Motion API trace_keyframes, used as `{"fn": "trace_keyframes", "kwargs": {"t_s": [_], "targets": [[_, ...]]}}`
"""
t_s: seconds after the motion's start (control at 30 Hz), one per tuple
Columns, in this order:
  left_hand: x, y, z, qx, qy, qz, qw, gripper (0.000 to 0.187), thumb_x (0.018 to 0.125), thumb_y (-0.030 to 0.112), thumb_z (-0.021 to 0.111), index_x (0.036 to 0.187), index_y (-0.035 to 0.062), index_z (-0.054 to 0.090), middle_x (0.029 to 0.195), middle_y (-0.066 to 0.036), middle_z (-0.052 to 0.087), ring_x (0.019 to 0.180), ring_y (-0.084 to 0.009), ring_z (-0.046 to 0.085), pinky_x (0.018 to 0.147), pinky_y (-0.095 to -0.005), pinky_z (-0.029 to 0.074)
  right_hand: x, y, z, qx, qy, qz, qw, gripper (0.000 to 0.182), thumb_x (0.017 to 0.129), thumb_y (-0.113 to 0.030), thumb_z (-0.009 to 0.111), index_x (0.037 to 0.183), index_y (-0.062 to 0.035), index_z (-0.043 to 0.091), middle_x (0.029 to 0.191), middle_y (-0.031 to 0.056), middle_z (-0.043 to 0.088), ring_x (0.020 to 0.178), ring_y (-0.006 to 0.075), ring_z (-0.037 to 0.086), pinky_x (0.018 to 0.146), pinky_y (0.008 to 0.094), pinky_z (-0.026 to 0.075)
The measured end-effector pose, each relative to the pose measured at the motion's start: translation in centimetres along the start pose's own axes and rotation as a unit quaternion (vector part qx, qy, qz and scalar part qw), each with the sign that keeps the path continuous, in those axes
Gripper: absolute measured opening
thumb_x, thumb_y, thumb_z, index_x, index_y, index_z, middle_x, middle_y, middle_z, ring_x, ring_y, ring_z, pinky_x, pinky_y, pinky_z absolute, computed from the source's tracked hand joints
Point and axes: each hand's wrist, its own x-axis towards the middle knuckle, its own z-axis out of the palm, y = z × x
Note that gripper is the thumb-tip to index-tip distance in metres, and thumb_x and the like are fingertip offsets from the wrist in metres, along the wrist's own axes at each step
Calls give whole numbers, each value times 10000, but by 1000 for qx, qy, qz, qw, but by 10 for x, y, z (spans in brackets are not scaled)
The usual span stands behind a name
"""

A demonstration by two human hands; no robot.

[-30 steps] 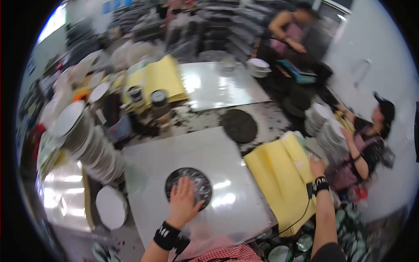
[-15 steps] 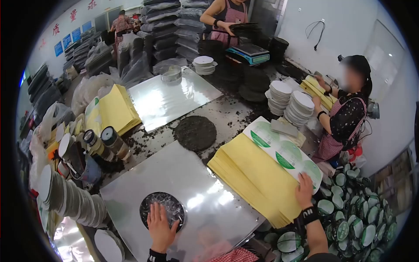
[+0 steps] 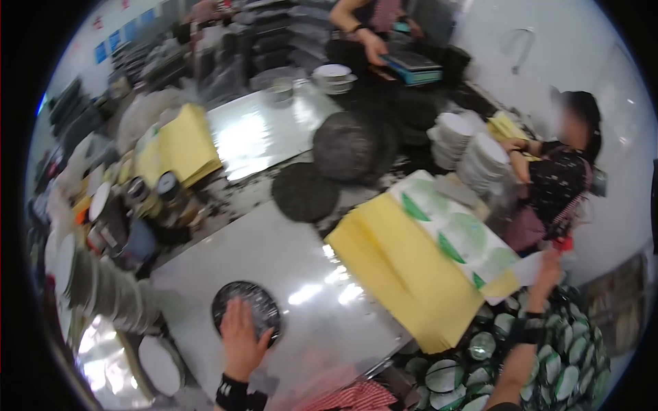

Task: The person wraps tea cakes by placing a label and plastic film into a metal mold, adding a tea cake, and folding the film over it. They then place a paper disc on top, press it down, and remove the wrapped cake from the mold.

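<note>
My left hand [image 3: 240,337] lies with spread fingers on a round dark disc wrapped in clear film [image 3: 264,308], on a shiny metal sheet [image 3: 301,274]. At the right, my right hand [image 3: 546,274] has its fingers closed on the corner of a printed label sheet [image 3: 439,226], which is lifted and bent back, showing its pale underside. The sheet has white and green round prints. Beside it lies a stack of yellow paper [image 3: 404,274]. Past the metal sheet is a dark round cake [image 3: 305,192].
Behind are a second metal sheet [image 3: 274,130], another yellow stack [image 3: 185,147], jars [image 3: 169,185] and white discs [image 3: 334,74]. Green-labelled discs [image 3: 445,377] are heaped at lower right. One co-worker [image 3: 558,178] is at the right, another [image 3: 370,34] by a scale [image 3: 415,67].
My right hand has moved right and lifted the label sheet's corner. My left hand remains on the wrapped disc. More dark round cakes now appear beyond the single one; the far co-worker's hands are lower.
</note>
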Motion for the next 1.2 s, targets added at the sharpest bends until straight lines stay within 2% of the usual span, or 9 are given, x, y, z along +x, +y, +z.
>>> {"fn": "trace_keyframes", "kwargs": {"t_s": [0.03, 0.17, 0.23, 0.3, 0.5, 0.73, 0.83, 0.93, 1.2], "targets": [[-3, -3, -1, -1, 3, -7, 1000, 821, 835, 367, 726, 1453, -63, 398, 1552, -254, 347, 1451, -422, 299, 1161, -538, 243, 22, -34, -3, 98, -32, 86, 991, 216, 928, -130, 657, 1107, -8, 659, 825, 116, 702, 686, 198, 634, 676, 366, 514], [-1, -7, 6, -14, 21, 6, 1000, 829, 821, 372, 737, 1451, -53, 406, 1547, -260, 351, 1448, -416, 308, 1164, -528, 245, 10, -14, 4, 23, -149, 23, 988, 211, 911, -171, 684, 912, 40, 687, 767, 93, 698, 689, 148, 633, 664, 328, 512], [-1, -9, 9, -21, 25, 10, 999, 834, 814, 369, 741, 1451, -52, 405, 1547, -263, 349, 1448, -415, 310, 1163, -527, 246, -31, 1, 16, 27, -84, 69, 994, 224, 912, -169, 695, 932, 54, 683, 783, 62, 681, 740, 90, 584, 682, 300, 491], [-2, -8, 7, -23, 20, 4, 1000, 827, 809, 357, 739, 1446, -55, 408, 1548, -271, 340, 1449, -422, 303, 1159, -528, 247, -67, -16, 19, 164, -69, 115, 977, 194, 912, -154, 693, 973, 30, 689, 828, 95, 717, 755, 138, 666, 689, 293, 521], [-2, -14, 14, -17, 16, 18, 1000, 823, 808, 348, 725, 1449, -54, 401, 1553, -272, 330, 1452, -445, 280, 1155, -537, 237, -113, -61, 17, -6, -157, -41, 987, 285, 781, -207, 759, 946, -36, 602, 975, 166, 647, 895, 363, 646, 784, 410, 524], [-3, -10, 11, -12, 17, 18, 1000, 790, 813, 289, 713, 1445, -62, 394, 1551, -272, 332, 1453, -447, 279, 1147, -538, 249, -122, -68, 33, -128, -107, -107, 980, 409, 679, -209, 790, 911, -44, 496, 1216, 204, 573, 1165, 410, 534, 969, 483, 454], [-3, -12, 15, -10, 22, 21, 999, 790, 809, 288, 716, 1441, -63, 398, 1553, -268, 332, 1457, -446, 276, 1147, -537, 249, -117, -68, 36, -156, -139, -145, 967, 530, 696, -247, 797, 1080, 3, 530, 1346, 256, 517, 1248, 439, 486, 1058, 487, 405], [-3, -11, 14, -8, 22, 17, 1000, 796, 803, 288, 721, 1441, -62, 399, 1557, -260, 331, 1461, -444, 271, 1148, -537, 246, -98, -69, 25, -41, -257, 33, 965, 773, 742, -307, 796, 1343, 38, 453, 1445, 280, 444, 1316, 434, 445, 1093, 481, 380], [-1, -5, 9, 10, 41, 19, 999, 751, 818, 332, 719, 1413, -38, 447, 1510, -242, 394, 1416, -442, 325, 1126, -531, 283, -72, -41, 10, -195, -343, -92, 914, 1049, 747, -502, 787, 1527, 2, 301, 1525, 256, 386, 1425, 403, 356, 1174, 478, 296]]}}
